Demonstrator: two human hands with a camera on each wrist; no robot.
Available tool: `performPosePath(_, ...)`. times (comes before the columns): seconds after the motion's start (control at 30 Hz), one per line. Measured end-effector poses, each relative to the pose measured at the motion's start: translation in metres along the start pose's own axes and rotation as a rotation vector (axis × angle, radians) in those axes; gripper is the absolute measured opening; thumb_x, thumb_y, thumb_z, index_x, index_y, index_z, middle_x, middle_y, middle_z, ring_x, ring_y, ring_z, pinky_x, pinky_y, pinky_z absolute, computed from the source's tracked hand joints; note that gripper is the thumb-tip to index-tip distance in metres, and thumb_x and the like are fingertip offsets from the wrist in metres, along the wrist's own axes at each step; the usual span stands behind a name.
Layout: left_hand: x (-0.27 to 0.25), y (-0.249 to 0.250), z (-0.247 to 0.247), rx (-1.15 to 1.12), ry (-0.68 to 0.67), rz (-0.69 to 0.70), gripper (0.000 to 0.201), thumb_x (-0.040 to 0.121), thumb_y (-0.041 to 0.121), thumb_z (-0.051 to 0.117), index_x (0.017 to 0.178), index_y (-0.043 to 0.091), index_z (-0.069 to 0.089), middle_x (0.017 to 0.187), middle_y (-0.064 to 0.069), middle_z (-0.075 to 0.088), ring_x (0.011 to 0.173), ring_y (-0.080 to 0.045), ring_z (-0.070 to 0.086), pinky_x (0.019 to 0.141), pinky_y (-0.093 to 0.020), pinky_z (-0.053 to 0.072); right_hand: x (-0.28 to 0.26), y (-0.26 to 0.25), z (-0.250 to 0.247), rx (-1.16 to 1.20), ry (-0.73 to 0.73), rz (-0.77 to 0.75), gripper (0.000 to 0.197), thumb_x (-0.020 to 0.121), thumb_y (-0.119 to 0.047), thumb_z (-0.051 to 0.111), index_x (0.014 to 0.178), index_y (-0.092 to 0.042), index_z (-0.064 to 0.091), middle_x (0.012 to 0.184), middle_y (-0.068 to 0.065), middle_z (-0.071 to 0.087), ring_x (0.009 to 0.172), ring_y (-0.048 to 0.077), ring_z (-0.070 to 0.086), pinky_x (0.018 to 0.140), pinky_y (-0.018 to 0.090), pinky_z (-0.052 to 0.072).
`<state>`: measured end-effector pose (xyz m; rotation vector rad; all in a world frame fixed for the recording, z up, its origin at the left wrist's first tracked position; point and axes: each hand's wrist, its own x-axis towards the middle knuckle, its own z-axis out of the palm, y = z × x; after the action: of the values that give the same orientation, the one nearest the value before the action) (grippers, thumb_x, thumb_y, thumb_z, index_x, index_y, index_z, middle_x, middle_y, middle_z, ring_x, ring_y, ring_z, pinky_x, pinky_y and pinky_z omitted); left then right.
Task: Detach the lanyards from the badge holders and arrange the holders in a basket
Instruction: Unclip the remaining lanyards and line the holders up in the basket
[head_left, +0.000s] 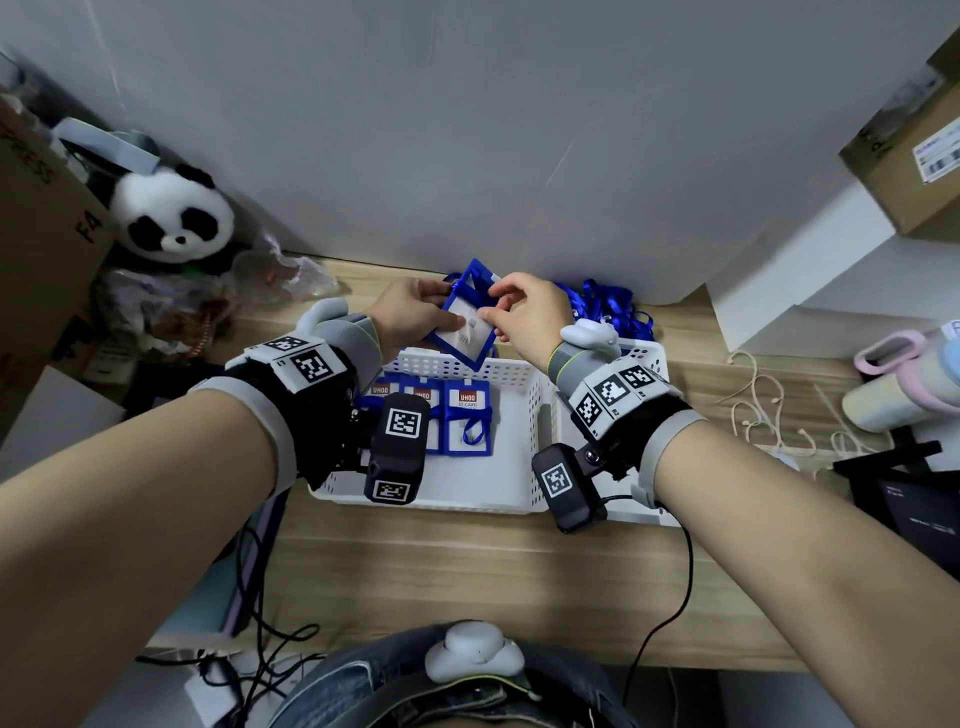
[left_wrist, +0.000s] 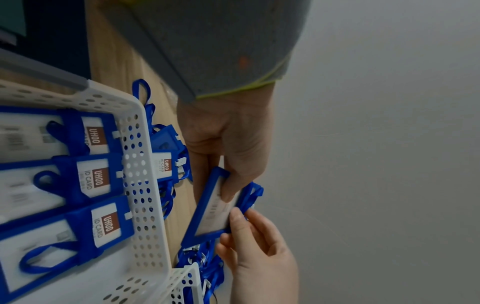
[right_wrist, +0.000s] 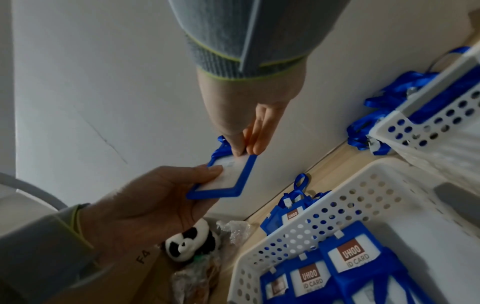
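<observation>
Above the far rim of the white perforated basket (head_left: 514, 387), both hands hold one blue badge holder (head_left: 464, 332) tilted in the air, close to the grey wall. The left hand (head_left: 410, 306) grips it with the thumb laid on the clear face and the fingers hidden behind it; the right hand (head_left: 524, 312) pinches at its upper end, where a blue lanyard (right_wrist: 221, 149) loop shows, though the clip joining the two is covered by fingertips and cannot be made out. In the right wrist view the card inside the holder is a pale blur with no readable print. Three badge holders in the basket (head_left: 467, 423) lie flat side by side, labels toward the far wall; the leftmost is mostly hidden behind the left wrist camera in the head view. A few more holders with lanyards (left_wrist: 166, 162) lie on the bench (head_left: 467, 571) behind the basket, seen partly through its holes. A heap of loose lanyards (head_left: 608, 309) sits by the wall near a second white basket (head_left: 644, 358), whose inside is largely covered by the right wrist. A panda plush (head_left: 174, 218) rests at the far left, beside a cardboard box cut off by the frame edge
</observation>
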<state>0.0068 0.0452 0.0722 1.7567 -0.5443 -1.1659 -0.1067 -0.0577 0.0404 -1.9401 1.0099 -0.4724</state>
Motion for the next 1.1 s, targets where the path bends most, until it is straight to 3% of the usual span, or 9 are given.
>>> performPosePath(0.17, -0.001, 0.000, 0.004, -0.041, 0.029, -0.041, 0.051, 0.083, -0.004, 0.062, 0.131, 0.004, 0.047, 0.120, -0.015, 0.062, 0.096, -0.026, 0.063, 0.075, -0.036, 0.055, 0.000, 0.001, -0.005, -0.245, 0.013, -0.139, 0.019, 0.081, -0.025, 0.070, 0.098, -0.017, 0.069, 0.108, -0.002, 0.061, 0.077, 0.009, 0.049, 0.069, 0.022, 0.039)
performPosePath(0.27, -0.002, 0.000, 0.006, -0.075, 0.042, -0.060, 0.048, 0.082, -0.004, 0.063, 0.128, 0.003, 0.048, 0.120, -0.017, 0.062, 0.098, -0.028, 0.063, 0.080, -0.038, 0.053, -0.001, 0.000, -0.006, -0.370, -0.019, -0.198, 0.021, 0.084, -0.024, 0.064, 0.104, -0.018, 0.069, 0.110, 0.000, 0.063, 0.081, 0.011, 0.053, 0.070, 0.022, 0.040)
performPosePath(0.43, -0.004, 0.004, 0.010, -0.031, 0.029, -0.050, 0.045, 0.083, -0.004, 0.063, 0.125, 0.003, 0.051, 0.114, -0.016, 0.062, 0.092, -0.025, 0.063, 0.075, -0.034, 0.055, -0.005, -0.008, -0.008, -0.552, -0.082, -0.211, 0.033, 0.085, -0.016, 0.055, 0.118, -0.017, 0.061, 0.111, 0.002, 0.064, 0.099, 0.020, 0.059, 0.078, 0.027, 0.044)
performPosePath(0.63, -0.008, 0.002, 0.008, 0.035, 0.043, -0.041, 0.049, 0.083, -0.003, 0.062, 0.129, 0.002, 0.048, 0.120, -0.016, 0.062, 0.096, -0.027, 0.064, 0.079, -0.036, 0.054, -0.003, -0.013, -0.003, -0.379, -0.099, -0.105, 0.024, 0.080, -0.013, 0.060, 0.102, -0.014, 0.069, 0.096, 0.001, 0.068, 0.087, 0.017, 0.060, 0.075, 0.027, 0.047)
performPosePath(0.77, -0.011, 0.002, 0.008, 0.054, 0.035, -0.029, 0.048, 0.083, -0.003, 0.062, 0.129, 0.003, 0.048, 0.121, -0.014, 0.061, 0.093, -0.025, 0.063, 0.076, -0.035, 0.053, 0.003, -0.015, 0.000, -0.410, -0.189, -0.026, 0.015, 0.080, -0.016, 0.055, 0.070, -0.009, 0.064, 0.071, 0.002, 0.057, 0.081, 0.021, 0.047, 0.068, 0.032, 0.039)
performPosePath(0.87, -0.010, 0.004, 0.009, 0.068, 0.028, -0.037, 0.047, 0.083, -0.002, 0.063, 0.128, 0.004, 0.049, 0.121, -0.013, 0.061, 0.097, -0.026, 0.063, 0.080, -0.037, 0.054, 0.004, -0.017, -0.003, -0.478, -0.262, 0.004, 0.027, 0.085, -0.020, 0.051, 0.059, -0.018, 0.047, 0.079, 0.001, 0.050, 0.095, 0.023, 0.038, 0.076, 0.032, 0.035)
performPosePath(0.97, -0.009, 0.007, 0.009, 0.053, 0.013, -0.054, 0.046, 0.084, -0.004, 0.061, 0.128, 0.003, 0.049, 0.108, -0.011, 0.061, 0.085, -0.023, 0.063, 0.074, -0.034, 0.056, 0.003, -0.016, -0.004, -0.523, -0.306, -0.019, 0.019, 0.084, -0.031, 0.054, 0.072, -0.017, 0.053, 0.090, 0.003, 0.051, 0.100, 0.024, 0.037, 0.077, 0.029, 0.032)
performPosePath(1.03, -0.010, 0.009, 0.009, 0.050, -0.007, -0.072, 0.045, 0.084, -0.005, 0.061, 0.127, 0.004, 0.050, 0.104, -0.011, 0.061, 0.078, -0.020, 0.064, 0.074, -0.033, 0.057, 0.001, -0.014, -0.004, -0.547, -0.295, -0.031, 0.023, 0.080, -0.035, 0.053, 0.066, -0.017, 0.050, 0.087, 0.001, 0.052, 0.097, 0.023, 0.039, 0.073, 0.028, 0.029)
performPosePath(1.1, -0.010, 0.010, 0.009, 0.059, -0.028, -0.084, 0.046, 0.083, -0.003, 0.063, 0.127, 0.004, 0.051, 0.105, -0.012, 0.063, 0.082, -0.023, 0.065, 0.080, -0.036, 0.055, 0.001, -0.012, -0.006, -0.539, -0.261, -0.031, 0.029, 0.076, -0.040, 0.052, 0.056, -0.020, 0.043, 0.079, -0.001, 0.052, 0.093, 0.023, 0.040, 0.070, 0.029, 0.029)
